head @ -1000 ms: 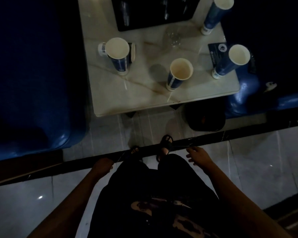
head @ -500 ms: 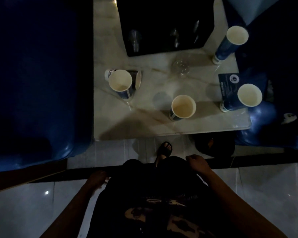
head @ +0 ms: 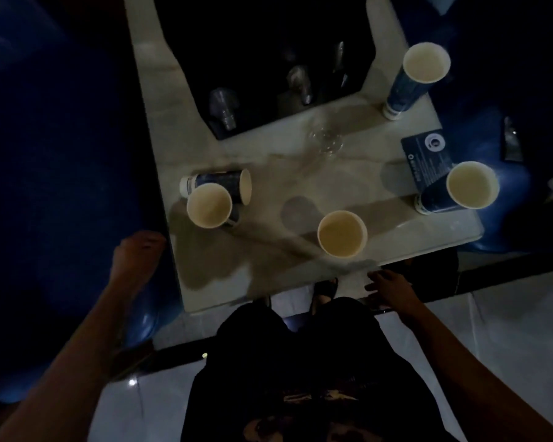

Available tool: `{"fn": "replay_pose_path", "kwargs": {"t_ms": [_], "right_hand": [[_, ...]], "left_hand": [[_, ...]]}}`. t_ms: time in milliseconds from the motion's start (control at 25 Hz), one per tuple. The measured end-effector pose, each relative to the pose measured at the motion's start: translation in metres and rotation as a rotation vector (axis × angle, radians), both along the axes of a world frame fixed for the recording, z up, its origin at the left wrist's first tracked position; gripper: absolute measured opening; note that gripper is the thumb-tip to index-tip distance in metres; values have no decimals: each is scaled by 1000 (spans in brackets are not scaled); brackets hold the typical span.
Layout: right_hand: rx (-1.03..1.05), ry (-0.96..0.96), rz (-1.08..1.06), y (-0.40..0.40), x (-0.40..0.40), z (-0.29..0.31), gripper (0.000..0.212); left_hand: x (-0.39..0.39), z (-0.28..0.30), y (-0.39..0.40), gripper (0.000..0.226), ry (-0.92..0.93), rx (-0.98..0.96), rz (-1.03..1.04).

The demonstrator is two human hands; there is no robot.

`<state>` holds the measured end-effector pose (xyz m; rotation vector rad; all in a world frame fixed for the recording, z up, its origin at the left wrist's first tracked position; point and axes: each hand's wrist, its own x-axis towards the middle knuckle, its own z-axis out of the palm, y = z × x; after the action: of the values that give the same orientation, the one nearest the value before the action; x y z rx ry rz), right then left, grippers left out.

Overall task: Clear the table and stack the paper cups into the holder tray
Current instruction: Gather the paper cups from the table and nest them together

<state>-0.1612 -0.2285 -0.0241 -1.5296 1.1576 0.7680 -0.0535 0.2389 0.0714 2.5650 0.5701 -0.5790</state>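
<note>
Both hands are hanging empty with fingers loosely spread, left hand [head: 137, 257] off the pale marble table [head: 224, 282] edge, right hand [head: 387, 288] at its near edge. Four blue-and-white paper cups are standing upright there [head: 342, 233] [head: 209, 205] [head: 468, 188] [head: 419, 71], a fifth blue paper cup [head: 217, 186] lying tipped over, near a black holder tray [head: 262, 65].

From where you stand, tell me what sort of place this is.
Probably a lounge or karaoke-style booth: a small marble table flanked by blue padded seats, littered with branded paper cups, with a black tray of glasses.
</note>
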Motion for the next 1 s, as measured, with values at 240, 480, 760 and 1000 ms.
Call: {"fn": "replay_pose_path", "kwargs": {"t_ms": [240, 480, 760, 1000], "right_hand": [[-93, -137, -420, 42, 6, 27, 48], [-329, -277, -569, 83, 18, 52, 44], [-521, -429, -369, 130, 36, 87, 74], [-593, -431, -260, 153, 36, 74, 126]], "left_hand": [[142, 12, -15, 34, -29, -125, -306], [207, -24, -69, 69, 123, -145, -708], [217, -53, -106, 86, 346, -94, -982], [209, -53, -107, 68, 476, -131, -1066]]}}
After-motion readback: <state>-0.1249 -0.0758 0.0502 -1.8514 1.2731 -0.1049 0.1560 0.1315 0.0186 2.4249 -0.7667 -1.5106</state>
